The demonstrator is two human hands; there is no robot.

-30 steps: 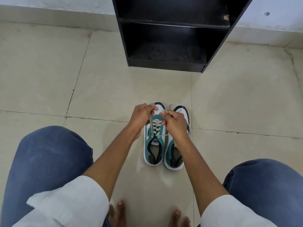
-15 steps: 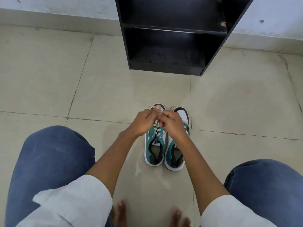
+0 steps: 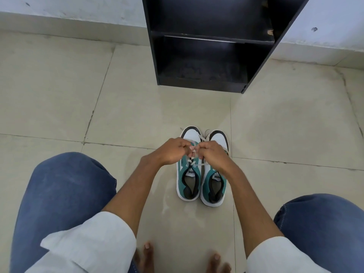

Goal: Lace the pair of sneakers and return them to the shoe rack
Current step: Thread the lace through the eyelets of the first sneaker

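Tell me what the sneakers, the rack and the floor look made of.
Sneakers: teal suede-like panels, matte; white toe caps, probably smooth leather or synthetic; white rubbery soles.
Rack: black board, likely laminated wood, with a chipped edge.
Floor: beige glazed tile, grout lines, faint sheen.

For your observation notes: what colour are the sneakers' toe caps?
White, edged in black, on both sneakers; the head view shows it.

I see glossy floor tiles (image 3: 137, 99) under the sneakers (image 3: 201, 180). Beyond them, the shoe rack (image 3: 254, 75) looks matt black. My jeans (image 3: 65, 194) are denim.
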